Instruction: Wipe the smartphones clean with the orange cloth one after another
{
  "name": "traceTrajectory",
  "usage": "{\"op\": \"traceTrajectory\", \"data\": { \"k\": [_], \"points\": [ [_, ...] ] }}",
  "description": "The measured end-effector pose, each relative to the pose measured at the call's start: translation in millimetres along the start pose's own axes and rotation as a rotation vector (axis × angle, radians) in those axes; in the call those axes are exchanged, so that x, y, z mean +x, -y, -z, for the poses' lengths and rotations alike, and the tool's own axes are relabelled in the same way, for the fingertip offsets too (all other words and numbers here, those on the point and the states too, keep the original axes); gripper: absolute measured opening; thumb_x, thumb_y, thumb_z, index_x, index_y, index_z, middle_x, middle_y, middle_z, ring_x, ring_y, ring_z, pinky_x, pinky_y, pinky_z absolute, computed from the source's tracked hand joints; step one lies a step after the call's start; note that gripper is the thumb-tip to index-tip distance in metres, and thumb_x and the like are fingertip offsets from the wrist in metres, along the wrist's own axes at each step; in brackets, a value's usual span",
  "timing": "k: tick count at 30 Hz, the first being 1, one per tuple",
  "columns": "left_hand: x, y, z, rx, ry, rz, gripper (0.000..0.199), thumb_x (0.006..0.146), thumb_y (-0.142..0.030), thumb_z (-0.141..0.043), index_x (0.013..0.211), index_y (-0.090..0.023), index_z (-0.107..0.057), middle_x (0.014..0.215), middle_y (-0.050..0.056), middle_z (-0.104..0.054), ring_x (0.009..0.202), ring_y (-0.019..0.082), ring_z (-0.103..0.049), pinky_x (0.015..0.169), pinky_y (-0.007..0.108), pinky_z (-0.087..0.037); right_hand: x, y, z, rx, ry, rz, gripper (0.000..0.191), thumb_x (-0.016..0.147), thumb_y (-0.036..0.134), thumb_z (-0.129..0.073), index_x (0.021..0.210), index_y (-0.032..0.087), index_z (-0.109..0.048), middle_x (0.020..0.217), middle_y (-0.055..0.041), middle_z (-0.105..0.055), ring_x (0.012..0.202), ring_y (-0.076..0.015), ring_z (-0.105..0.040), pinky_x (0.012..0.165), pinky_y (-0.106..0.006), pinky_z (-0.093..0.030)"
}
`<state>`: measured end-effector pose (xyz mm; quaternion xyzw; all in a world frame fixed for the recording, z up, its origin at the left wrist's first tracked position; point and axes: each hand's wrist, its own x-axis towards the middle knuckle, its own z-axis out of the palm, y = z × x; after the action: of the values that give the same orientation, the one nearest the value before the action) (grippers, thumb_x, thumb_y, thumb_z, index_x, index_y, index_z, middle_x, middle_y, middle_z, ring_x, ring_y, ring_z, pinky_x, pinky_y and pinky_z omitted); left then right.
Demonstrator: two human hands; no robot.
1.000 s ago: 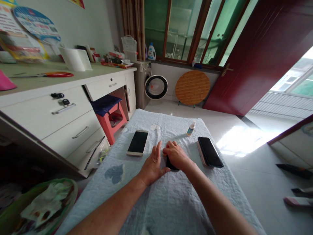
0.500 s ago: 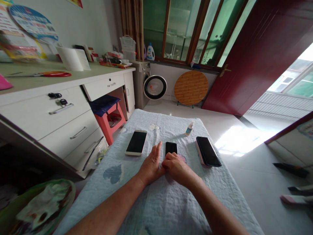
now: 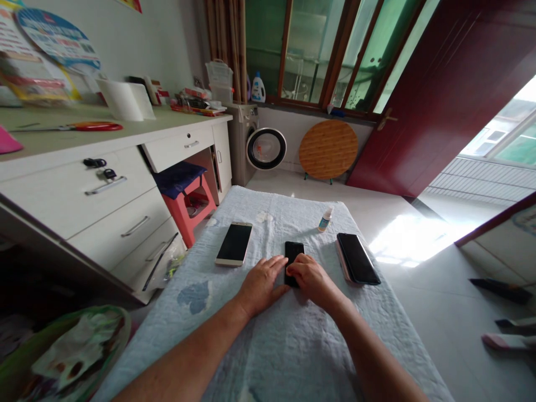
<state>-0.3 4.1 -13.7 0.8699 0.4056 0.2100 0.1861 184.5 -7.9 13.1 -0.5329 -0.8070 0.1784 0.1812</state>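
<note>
The left hand point(image 3: 263, 283) lies low on the cloth point(image 3: 272, 357), fingers together, thumb apart, tips at the left edge of the black phone point(image 3: 294, 247), probably to keep it from sliding; the right hand point(image 3: 310, 278) bends over the screen, fingers bunched, though whether they pinch anything cannot be told. The white phone point(image 3: 234, 244) and the dark phone point(image 3: 359, 261) lie to either side, seemingly to leave the hands room. Low on the left, a bin point(image 3: 127, 329) holds crumpled white scraps point(image 3: 58, 354). Beyond the hands a small bottle point(image 3: 324, 221) stands upright, its fill too small to tell. Farther off, the washer point(image 3: 239, 145) has its round door point(image 3: 267, 149) swung open, and near it stands a clear tub point(image 3: 220, 73), contents unclear
</note>
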Motion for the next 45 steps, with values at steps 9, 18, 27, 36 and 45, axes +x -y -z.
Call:
{"op": "traceTrajectory", "data": {
  "k": [9, 18, 27, 36, 45],
  "points": [
    [2, -4, 5.1, -0.018, 0.017, -0.008, 0.047, 0.085, -0.043, -0.062, 0.127, -0.022, -0.056, 0.132, 0.007, -0.057, 0.114, 0.027, -0.055, 0.099, 0.041, -0.042, 25, -22, 4, -0.132, -0.039, -0.070, 0.025, 0.091, 0.014, -0.047, 0.091, 0.017, -0.072, 0.088, -0.0041, -0.059, 0.088, -0.0137, -0.053, 0.087, -0.024, -0.037],
    [4, -6, 6.3, 0.005, 0.035, 0.023, 0.048, 0.085, -0.046, -0.061, 0.127, -0.022, -0.057, 0.131, 0.006, -0.059, 0.109, 0.027, -0.055, 0.097, 0.041, -0.042, 65, -41, 1, -0.271, -0.061, -0.161, 0.029, 0.092, 0.016, -0.044, 0.097, 0.017, -0.072, 0.094, -0.0070, -0.062, 0.092, -0.0159, -0.054, 0.089, -0.025, -0.034],
    [3, -8, 8.8, -0.013, 0.048, 0.013, 0.045, 0.086, -0.043, -0.060, 0.126, -0.022, -0.059, 0.133, 0.004, -0.058, 0.103, 0.027, -0.056, 0.093, 0.042, -0.045, 84, -28, -3, -0.299, 0.043, -0.109, 0.030, 0.093, 0.018, -0.041, 0.093, 0.017, -0.071, 0.095, -0.0092, -0.063, 0.092, -0.0178, -0.054, 0.089, -0.027, -0.035],
    [3, -8, 4.5, 0.008, 0.019, 0.003, 0.042, 0.088, -0.045, -0.058, 0.124, -0.024, -0.060, 0.131, 0.003, -0.059, 0.101, 0.026, -0.057, 0.091, 0.041, -0.046, 82, -40, 12, -0.332, 0.080, -0.194, 0.025, 0.086, 0.013, -0.046, 0.095, 0.014, -0.070, 0.097, -0.0118, -0.066, 0.092, -0.0198, -0.057, 0.086, -0.028, -0.037],
    [3, -7, 4.6, 0.011, 0.026, -0.003, 0.046, 0.087, -0.047, -0.060, 0.125, -0.023, -0.059, 0.133, 0.005, -0.058, 0.109, 0.027, -0.056, 0.095, 0.042, -0.045, 56, -47, 15, -0.315, -0.010, -0.362, 0.029, 0.088, 0.015, -0.043, 0.098, 0.012, -0.069, 0.093, -0.0127, -0.070, 0.088, -0.0191, -0.063, 0.074, -0.026, -0.039]
  ]
}}
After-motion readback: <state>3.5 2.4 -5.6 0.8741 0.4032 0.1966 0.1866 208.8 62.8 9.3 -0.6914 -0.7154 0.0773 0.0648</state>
